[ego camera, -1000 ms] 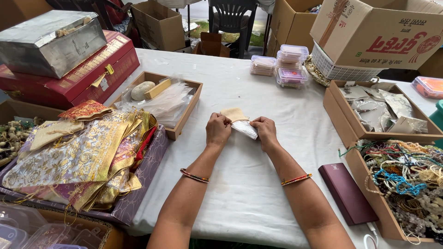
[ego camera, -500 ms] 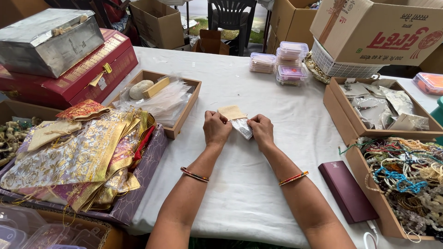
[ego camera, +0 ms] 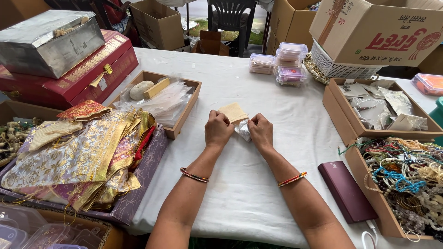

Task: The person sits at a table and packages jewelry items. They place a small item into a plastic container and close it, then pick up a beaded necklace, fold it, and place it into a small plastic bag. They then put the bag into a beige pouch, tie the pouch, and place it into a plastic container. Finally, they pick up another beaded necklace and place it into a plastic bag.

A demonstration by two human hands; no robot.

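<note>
Head view: left hand (ego camera: 218, 127) curled, fingertips pinching the near edge of a small beige pouch (ego camera: 233, 112); right hand (ego camera: 260, 130) also curled, pinching a small clear plastic packet (ego camera: 242, 129) that sits between the two hands, touching the pouch mouth. Both hands rest on the white-clothed worktop (ego camera: 240, 184), knuckles nearly touching, pouch sticking out beyond them on the far side. Beaded bangles on both wrists

Around: maroon flat case (ego camera: 347, 191) near the right forearm, white cable at its near end. Nothing lies between the hands and the pouch

Containers: wooden tray (ego camera: 183, 115) just left of the hands, holding clear plastic bags, a pale stone and a wooden block. Left edge, purple tray (ego camera: 146, 174) heaped with gold brocade pouches (ego camera: 78, 157). Behind it a red box (ego camera: 69, 80) with a metal box (ego camera: 50, 41) stacked on top. Right side, cardboard tray (ego camera: 339, 113) with silvery packets, and a nearer cardboard tray (ego camera: 369, 193) full of mixed bead strings (ego camera: 406, 175). Far side, stacked clear lidded tubs (ego camera: 284, 62), white basket (ego camera: 339, 69) under a large cardboard carton (ego camera: 378, 32)
</note>
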